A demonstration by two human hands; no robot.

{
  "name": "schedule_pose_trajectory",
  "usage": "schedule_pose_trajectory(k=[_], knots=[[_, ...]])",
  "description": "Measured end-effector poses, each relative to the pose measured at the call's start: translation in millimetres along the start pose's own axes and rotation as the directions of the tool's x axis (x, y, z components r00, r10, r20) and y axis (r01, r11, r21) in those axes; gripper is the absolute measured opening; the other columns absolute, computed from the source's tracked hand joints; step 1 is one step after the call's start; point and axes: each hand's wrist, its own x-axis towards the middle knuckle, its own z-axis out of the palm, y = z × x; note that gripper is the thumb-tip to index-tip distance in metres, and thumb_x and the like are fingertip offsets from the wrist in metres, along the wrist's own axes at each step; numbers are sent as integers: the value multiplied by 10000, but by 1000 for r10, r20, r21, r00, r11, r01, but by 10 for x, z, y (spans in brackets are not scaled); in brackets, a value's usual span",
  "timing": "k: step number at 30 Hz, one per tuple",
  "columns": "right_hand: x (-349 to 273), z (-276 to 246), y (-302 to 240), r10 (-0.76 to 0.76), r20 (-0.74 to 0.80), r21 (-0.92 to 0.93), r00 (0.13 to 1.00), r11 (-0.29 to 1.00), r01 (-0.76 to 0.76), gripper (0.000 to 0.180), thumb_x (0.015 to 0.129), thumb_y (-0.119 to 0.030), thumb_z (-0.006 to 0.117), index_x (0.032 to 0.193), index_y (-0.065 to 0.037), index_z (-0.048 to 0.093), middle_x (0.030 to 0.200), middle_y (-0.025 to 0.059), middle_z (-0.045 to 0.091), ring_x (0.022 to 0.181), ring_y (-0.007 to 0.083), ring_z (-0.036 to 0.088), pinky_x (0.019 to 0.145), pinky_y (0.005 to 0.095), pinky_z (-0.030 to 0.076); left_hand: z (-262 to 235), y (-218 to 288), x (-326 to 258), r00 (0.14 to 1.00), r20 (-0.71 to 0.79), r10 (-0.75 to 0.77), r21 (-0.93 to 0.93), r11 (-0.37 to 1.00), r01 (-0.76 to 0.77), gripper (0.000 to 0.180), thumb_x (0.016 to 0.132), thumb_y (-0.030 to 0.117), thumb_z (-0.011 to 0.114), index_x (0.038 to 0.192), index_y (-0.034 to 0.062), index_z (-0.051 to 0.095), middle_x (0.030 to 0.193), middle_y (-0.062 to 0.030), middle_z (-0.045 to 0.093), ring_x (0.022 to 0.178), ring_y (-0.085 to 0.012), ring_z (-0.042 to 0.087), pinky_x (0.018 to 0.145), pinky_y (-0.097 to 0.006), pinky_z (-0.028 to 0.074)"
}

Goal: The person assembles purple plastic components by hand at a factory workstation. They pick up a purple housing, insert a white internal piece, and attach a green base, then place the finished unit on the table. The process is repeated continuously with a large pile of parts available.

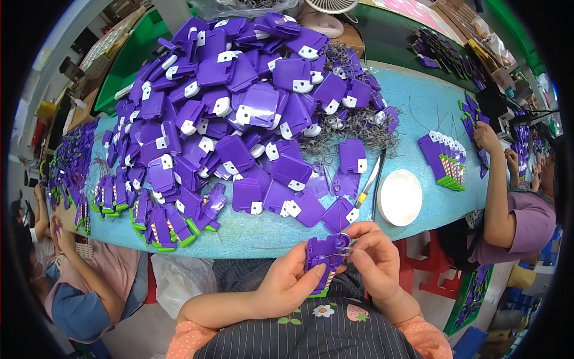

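In front of my apron, my left hand (pixel 287 282) is closed round a purple plastic case (pixel 321 246) with a striped, green-edged lower end. My right hand (pixel 375 263) is at the case's upper right corner, thumb and fingers pinching a thin grey coiled wire (pixel 345 251). The wire's far end is too small to make out. Just beyond my hands lie loose purple cases (pixel 308 208) with white corners. A knife (pixel 366 190) with a yellow-and-black handle rests to their right, beside a round white lid or dish (pixel 399 198).
A large heap of purple cases (pixel 257 105) covers the table's middle and left. Tangled grey wires (pixel 353 134) lie at its right edge. Green-ended pieces (pixel 164 224) are fanned out at left, more stacked (pixel 443 160) at right. Co-workers sit on both sides; a fan (pixel 330 7) stands behind.
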Motion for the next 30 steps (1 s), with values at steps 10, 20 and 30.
schedule_pose_trajectory(k=[10, 20, 30], knots=[[-103, -169, -180, 297, -27, 65, 954, 953, -295, 143, 852, -44, 620, 904, -18, 489, 854, 23, 543, 768, 58, 509, 661, 209, 407, -30, -47, -18, 980, 120, -159, 373, 922, 104, 332, 940, 36, 401, 1258, -51, 367, 1151, -157, 570, 1031, -177, 586, 866, -291, 469], [79, -299, -28, 304, -64, -372, 950, 876, -306, 257, 783, -134, 709, 948, 3, 567, 668, -2, 533, 581, 64, 504, 529, 204, 380, -198, -161, -243, 958, 284, -48, -19, 998, 56, 345, 948, 78, 420, 1276, 4, 340, 1212, -203, 533, 1105, -259, 557, 923, -363, 455], [312, -39, 304, -365, 48, -977, 930, 179, 120, 424, 685, -82, 749, 1017, 3, 499, 1003, 132, 522, 794, 211, 564, 557, 306, 457, -294, -207, -383, 971, -74, -229, -112, 969, 220, 477, 906, -19, 447, 1347, 18, 267, 1242, -200, 502, 1112, -294, 551, 905, -368, 483]])
